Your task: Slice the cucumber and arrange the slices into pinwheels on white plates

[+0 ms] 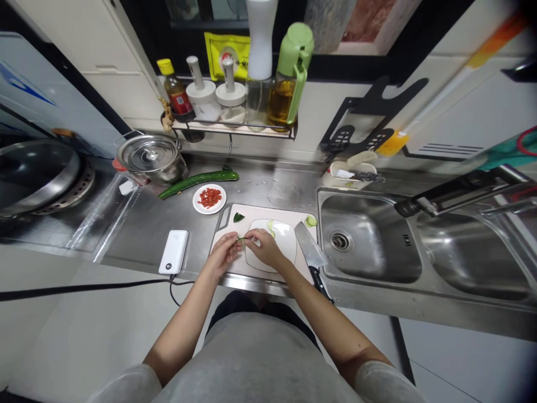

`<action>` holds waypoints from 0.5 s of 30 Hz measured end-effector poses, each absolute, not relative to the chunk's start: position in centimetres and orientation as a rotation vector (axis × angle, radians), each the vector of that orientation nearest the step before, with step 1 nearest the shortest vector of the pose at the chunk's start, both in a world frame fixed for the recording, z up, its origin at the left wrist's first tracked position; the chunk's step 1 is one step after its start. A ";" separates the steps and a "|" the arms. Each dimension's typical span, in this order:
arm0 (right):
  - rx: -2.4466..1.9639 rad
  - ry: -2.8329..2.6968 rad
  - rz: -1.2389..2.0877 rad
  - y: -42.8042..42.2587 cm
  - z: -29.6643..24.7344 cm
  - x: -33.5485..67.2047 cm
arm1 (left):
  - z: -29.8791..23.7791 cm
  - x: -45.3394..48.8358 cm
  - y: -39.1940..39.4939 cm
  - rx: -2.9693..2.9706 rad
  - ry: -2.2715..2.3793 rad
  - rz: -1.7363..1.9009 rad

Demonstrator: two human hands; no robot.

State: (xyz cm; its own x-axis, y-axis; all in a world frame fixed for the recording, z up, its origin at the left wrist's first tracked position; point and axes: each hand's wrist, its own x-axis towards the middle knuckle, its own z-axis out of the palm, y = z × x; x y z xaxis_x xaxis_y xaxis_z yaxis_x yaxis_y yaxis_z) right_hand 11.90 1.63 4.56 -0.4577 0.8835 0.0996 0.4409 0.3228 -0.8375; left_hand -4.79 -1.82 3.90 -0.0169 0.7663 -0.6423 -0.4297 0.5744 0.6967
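My left hand [225,255] and my right hand [264,247] meet over the cutting board [229,226]. Their fingertips pinch a small thin green piece, seemingly a cucumber slice [241,239]. Below my right hand lies a white square plate [285,252], with pale green cucumber slices [272,227] near its far edge. A dark green cucumber end [238,217] rests on the board just beyond my left hand. At the far right corner are more cucumber slices [311,221]. To the right of the plate lies a kitchen knife [311,246], its black handle over the counter's front edge.
Behind the board are a long cucumber [199,182] and a small plate of chopped red pieces [210,199]. A white power bank [174,252] with a cable lies left. The sink [369,240] is right; a lidded pot [153,159] and condiment shelf [235,129] stand behind.
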 end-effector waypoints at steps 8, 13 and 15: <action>-1.086 -1.849 1.251 0.9 3.7 14.3 | 5.1 -3.4 -1.3 0.405 1.166 0.984; -1.162 -1.658 1.444 0.4 3.8 14.8 | 5.2 -2.7 -1.1 0.548 1.146 1.034; -1.191 -1.571 1.529 0.3 3.8 14.9 | 5.1 -2.4 -1.1 0.596 1.145 1.051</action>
